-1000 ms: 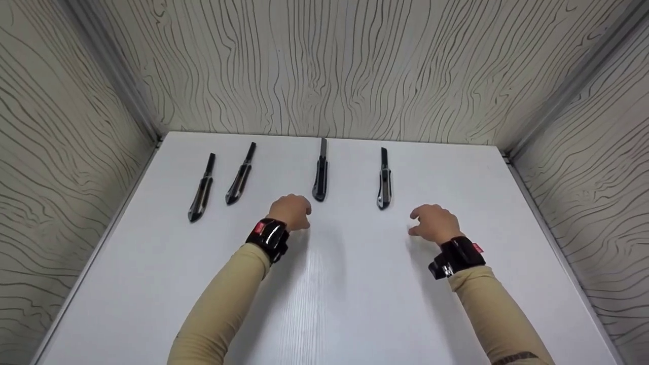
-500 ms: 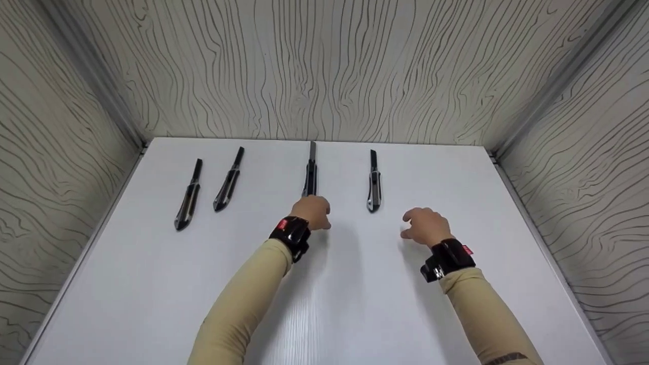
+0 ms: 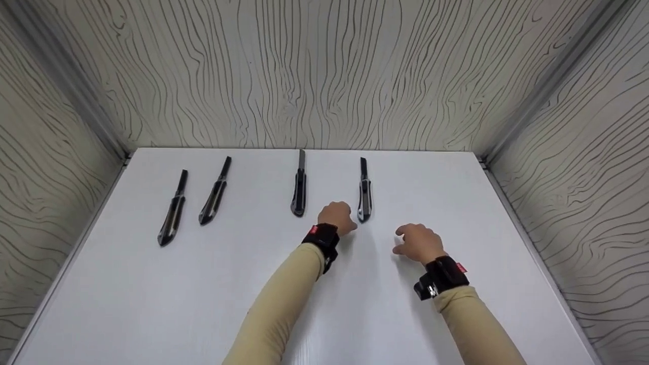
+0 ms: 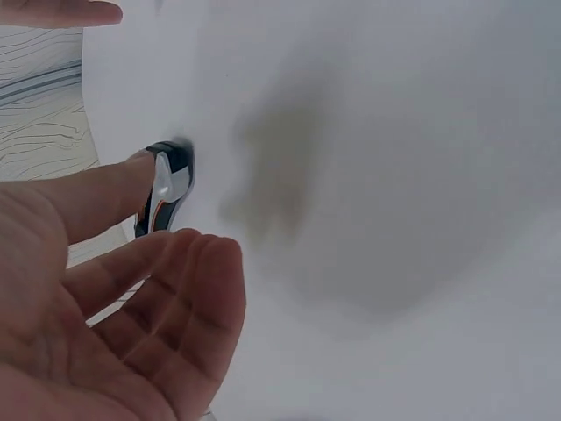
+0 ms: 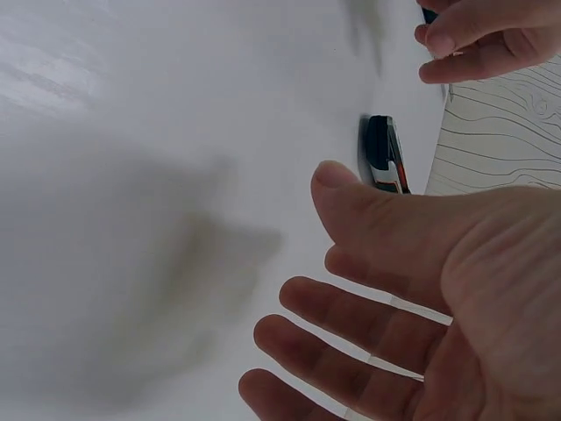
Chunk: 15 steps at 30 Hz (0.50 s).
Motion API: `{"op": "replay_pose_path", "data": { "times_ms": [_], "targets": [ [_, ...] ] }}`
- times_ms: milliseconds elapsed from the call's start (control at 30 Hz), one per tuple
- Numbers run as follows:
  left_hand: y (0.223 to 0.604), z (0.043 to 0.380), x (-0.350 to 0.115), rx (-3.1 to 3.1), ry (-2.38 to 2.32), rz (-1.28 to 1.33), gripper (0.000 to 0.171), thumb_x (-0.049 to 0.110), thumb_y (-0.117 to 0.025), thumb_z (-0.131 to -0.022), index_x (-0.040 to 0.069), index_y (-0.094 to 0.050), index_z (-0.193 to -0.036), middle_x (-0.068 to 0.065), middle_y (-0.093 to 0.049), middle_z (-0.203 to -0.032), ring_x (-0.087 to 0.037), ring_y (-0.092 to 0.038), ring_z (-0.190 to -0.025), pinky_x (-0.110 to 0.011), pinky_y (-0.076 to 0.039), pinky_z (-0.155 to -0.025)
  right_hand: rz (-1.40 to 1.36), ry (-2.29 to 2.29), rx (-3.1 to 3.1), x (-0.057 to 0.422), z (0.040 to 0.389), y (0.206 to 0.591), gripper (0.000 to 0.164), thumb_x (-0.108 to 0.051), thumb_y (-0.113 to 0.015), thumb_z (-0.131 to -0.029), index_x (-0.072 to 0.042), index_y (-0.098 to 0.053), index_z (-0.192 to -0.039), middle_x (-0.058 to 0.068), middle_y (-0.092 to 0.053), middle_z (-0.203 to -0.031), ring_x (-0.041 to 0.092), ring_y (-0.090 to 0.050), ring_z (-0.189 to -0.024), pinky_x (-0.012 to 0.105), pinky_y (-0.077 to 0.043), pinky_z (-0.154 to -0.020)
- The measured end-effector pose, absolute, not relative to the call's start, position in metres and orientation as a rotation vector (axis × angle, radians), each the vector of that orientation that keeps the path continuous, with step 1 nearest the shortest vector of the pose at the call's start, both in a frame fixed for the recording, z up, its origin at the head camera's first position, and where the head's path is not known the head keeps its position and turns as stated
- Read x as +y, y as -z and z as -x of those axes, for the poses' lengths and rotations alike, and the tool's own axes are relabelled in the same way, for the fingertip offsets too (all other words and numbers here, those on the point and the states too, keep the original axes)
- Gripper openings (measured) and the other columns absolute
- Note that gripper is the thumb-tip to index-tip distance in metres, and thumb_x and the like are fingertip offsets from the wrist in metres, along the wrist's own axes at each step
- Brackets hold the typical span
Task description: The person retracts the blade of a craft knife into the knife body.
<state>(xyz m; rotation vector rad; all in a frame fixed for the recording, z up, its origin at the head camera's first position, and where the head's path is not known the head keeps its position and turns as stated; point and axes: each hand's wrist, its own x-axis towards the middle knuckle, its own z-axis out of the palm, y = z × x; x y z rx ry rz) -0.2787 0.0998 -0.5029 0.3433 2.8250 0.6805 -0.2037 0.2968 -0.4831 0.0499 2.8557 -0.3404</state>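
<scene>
Several utility knives with their blades out lie in a row on the white table (image 3: 167,304). My left hand (image 3: 336,218) hovers just left of the rightmost utility knife (image 3: 364,197), near its handle end, and holds nothing. In the left wrist view that knife (image 4: 173,180) shows behind my loosely bent fingers and thumb. My right hand (image 3: 419,242) is in the air to the right of the same knife, fingers spread and relaxed, with nothing in it. The right wrist view shows the knife's end (image 5: 384,149) beyond my thumb.
Left of my left hand lies a second utility knife (image 3: 299,192). Two more, a knife (image 3: 215,191) and the leftmost knife (image 3: 172,210), lie slanted farther left. A wood-grain back wall (image 3: 304,76) and side walls enclose the table.
My left hand has moved right, passing over the handle end of the middle knife to beside the rightmost one. My right hand is nearly still; the head view has shifted slightly. The knives stay put.
</scene>
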Motion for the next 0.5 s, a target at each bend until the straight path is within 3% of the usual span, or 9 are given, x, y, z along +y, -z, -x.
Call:
{"op": "replay_pose_path", "data": {
  "times_ms": [167,500],
  "targets": [
    [0.519,0.283,0.116,2.853,-0.727,-0.259,0.025,0.031,-0.076,-0.082,0.008,-0.071,-0.089,-0.004,-0.068,-0.08,-0.017,-0.056,-0.067,-0.032,-0.051,-0.061,-0.075,0.369,2.837,0.297,0.203,0.492,0.047,-0.024,-0.078,-0.08,-0.005,-0.066,-0.121,0.016,-0.071,-0.107,0.033,-0.065,-0.095,0.048,-0.054,-0.076],
    [0.533,0.298,0.146,2.943,-0.632,-0.172,0.042,0.05,-0.075,-0.079,0.01,-0.069,-0.088,-0.004,-0.065,-0.084,-0.018,-0.06,-0.07,-0.034,-0.053,-0.062,-0.088,0.389,2.883,0.301,0.209,0.499,0.046,-0.025,-0.076,-0.08,-0.005,-0.067,-0.12,0.015,-0.072,-0.106,0.035,-0.067,-0.094,0.05,-0.054,-0.075]
  ]
}}
